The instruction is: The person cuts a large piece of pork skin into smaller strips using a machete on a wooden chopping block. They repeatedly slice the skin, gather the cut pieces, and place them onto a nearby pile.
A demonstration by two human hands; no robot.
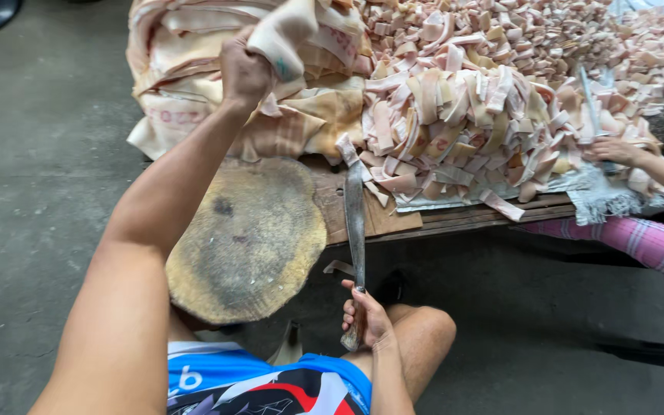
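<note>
So from the head cam, the left hand [244, 73] is clenched around a pale slab of pork skin [290, 34] pulled up off the stack of slabs [194, 77] with faint red stamp marks, at the far left of the table. The right hand [366, 319] is closed tight on the handle of a long knife [355, 223] pointing up at the heap of cut strips [463, 115]. Round, worn chopping block [247, 238] sits right in front, wooden table [455, 219] under it all, grey concrete floor [32, 169], and another person's hand [616, 150] reaching in from the right.

Head camera, looking steeply down, close range.
</note>
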